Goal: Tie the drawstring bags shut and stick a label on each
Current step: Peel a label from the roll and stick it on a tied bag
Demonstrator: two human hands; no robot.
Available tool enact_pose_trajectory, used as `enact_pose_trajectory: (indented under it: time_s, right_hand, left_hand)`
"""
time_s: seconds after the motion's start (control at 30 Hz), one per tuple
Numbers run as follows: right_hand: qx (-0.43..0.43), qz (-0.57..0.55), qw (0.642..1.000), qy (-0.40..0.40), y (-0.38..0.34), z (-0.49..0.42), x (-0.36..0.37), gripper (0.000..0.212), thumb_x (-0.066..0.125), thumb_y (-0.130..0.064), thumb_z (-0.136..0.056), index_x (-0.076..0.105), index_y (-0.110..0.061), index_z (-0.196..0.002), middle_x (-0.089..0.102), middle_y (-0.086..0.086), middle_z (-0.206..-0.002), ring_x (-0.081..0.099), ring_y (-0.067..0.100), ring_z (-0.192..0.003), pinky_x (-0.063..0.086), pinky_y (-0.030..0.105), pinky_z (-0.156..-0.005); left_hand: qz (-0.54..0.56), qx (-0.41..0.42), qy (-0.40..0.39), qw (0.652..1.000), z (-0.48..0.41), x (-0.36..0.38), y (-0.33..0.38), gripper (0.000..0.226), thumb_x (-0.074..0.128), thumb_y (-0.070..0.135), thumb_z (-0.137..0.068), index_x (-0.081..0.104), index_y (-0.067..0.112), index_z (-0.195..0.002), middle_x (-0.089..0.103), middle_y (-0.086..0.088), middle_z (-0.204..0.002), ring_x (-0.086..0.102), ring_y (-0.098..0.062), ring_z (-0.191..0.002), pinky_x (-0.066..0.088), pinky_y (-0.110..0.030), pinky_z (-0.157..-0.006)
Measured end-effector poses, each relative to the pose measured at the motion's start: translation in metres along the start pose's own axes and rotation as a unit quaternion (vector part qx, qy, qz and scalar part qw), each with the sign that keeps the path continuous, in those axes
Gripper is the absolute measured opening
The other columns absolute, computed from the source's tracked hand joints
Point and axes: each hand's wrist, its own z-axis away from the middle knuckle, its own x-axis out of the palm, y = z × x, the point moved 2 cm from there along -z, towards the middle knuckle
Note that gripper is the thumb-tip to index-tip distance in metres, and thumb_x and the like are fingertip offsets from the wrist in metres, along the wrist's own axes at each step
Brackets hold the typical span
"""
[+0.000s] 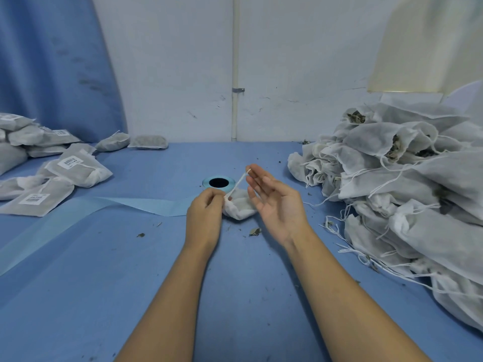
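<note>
One bag (pixel 241 207) lies on the bench (pixel 235 296), its neck pinched in the grip of the left hand (pixel 206 207). One string (pixel 239 182) runs taut to the right hand (pixel 274 202) (fingers straight, grip impossible to tell), with one label roll (pixel 219 183) at twelve o'clock.

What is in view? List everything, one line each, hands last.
bag: one, white, table centre, between the hands
drawstring: one, white, from left hand up to right fingertips
untied bags: heap, white, table right
labelled bags: several, grey-white, table left
label roll: one, light blue, behind the hands
backing strip: one, light blue, trailing left
leaf bits: scattered, dark, on table
table: one, blue
left hand: pinching drawstring at bag's mouth
right hand: fingers straight, fingertips at drawstring
</note>
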Motion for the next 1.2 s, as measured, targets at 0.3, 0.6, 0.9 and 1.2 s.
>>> enact_pose_trajectory:
  time_s: [0.3,0.6,0.9,1.2]
  right_hand:
    - [0.023,-0.093,0.995,-0.022,0.006,0.005,0.016,0.022,0.064,-0.002,-0.069,0.066,-0.011,-0.089,0.065,0.004,-0.07,0.064,0.012,-0.064,0.054,0.021,-0.062]
    - [-0.061,0.212,0.97,0.104,0.012,0.002,0.01,0.008,0.065,-0.001,-0.082,0.068,-0.009,-0.084,0.07,0.004,-0.066,0.067,0.013,-0.065,0.055,0.018,-0.064]
    - [0.032,0.228,0.969,0.091,0.026,0.003,0.018,0.003,0.067,-0.009,-0.083,0.068,-0.01,-0.081,0.07,-0.001,-0.076,0.066,0.009,-0.071,0.054,0.018,-0.064]
    - [0.013,0.178,0.973,0.143,0.029,0.002,0.022,0.003,0.065,-0.002,-0.084,0.068,-0.002,-0.082,0.069,0.007,-0.08,0.067,0.011,-0.068,0.057,0.02,-0.067]
  left_hand:
    - [-0.046,0.086,0.042,0.994,0.0,0.004,0.012,0.011,0.061,0.016,-0.084,0.055,0.022,-0.077,0.056,0.008,-0.078,0.051,-0.004,-0.077,0.039,-0.011,-0.064]
    - [0.183,0.038,0.172,0.967,-0.014,-0.011,0.027,0.02,0.051,0.011,-0.091,0.055,0.029,-0.084,0.06,0.009,-0.087,0.057,-0.003,-0.077,0.046,-0.011,-0.062]
    - [0.311,-0.064,0.152,0.936,-0.021,-0.013,0.02,0.019,0.05,0.021,-0.094,0.057,0.024,-0.077,0.063,0.005,-0.078,0.059,-0.011,-0.076,0.048,-0.024,-0.07]
    - [0.495,-0.086,-0.01,0.864,-0.009,-0.011,0.02,0.024,0.031,0.009,-0.087,0.055,0.008,-0.084,0.06,-0.006,-0.079,0.058,-0.019,-0.076,0.048,-0.029,-0.071]
